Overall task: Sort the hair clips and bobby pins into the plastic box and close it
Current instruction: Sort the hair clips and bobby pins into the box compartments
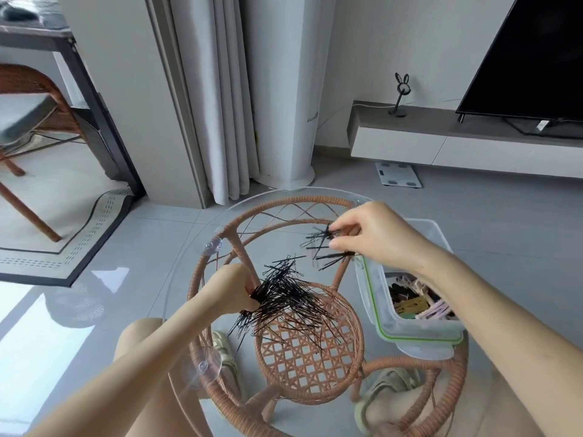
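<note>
Left of the plastic box (416,331), the left hand (233,288) clenches a splayed bundle of bobby pins (284,294). The right hand (378,238) pinches a few more beside its far corner. The pins are probably light, stiff and slippery, so best gripped bunched at one end.

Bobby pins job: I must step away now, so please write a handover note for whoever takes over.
Left hand: grips a large bunch of thin black metal bobby pins.
Right hand: pinches a smaller cluster of pins beside the clear plastic box with green seal.
Done: pastel hair clips lie in the open box.
Left: loose pins on the round glass tabletop; box them all, close it.
</note>
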A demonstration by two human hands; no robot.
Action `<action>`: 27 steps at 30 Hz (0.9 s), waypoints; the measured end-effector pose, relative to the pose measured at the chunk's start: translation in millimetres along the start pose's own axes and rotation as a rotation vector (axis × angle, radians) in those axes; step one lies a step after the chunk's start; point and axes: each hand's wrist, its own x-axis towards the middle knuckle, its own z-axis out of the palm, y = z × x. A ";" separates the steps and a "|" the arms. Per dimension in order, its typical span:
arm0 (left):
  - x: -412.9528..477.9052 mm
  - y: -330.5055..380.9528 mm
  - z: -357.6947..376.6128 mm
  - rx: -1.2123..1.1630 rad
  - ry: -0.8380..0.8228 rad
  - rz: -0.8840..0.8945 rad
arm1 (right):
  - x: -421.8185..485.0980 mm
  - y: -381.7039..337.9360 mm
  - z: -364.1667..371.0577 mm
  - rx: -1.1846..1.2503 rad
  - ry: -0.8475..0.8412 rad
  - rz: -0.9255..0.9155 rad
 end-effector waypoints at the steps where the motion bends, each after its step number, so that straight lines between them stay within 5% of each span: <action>1: 0.2 -0.4 -1.5 0.002 -0.003 0.002 | 0.1 4.7 -10.0 0.000 0.018 0.010; 8: 3.5 3.2 -10.0 0.007 -0.025 -0.008 | 6.3 70.2 -59.2 -0.137 0.129 0.135; 22: -0.2 31.0 -48.4 0.054 0.027 0.046 | 15.3 146.8 -18.5 -0.315 -0.169 0.225; 27: 1.5 61.4 -73.1 0.005 0.043 0.059 | 9.8 150.4 -28.2 -0.277 -0.154 0.237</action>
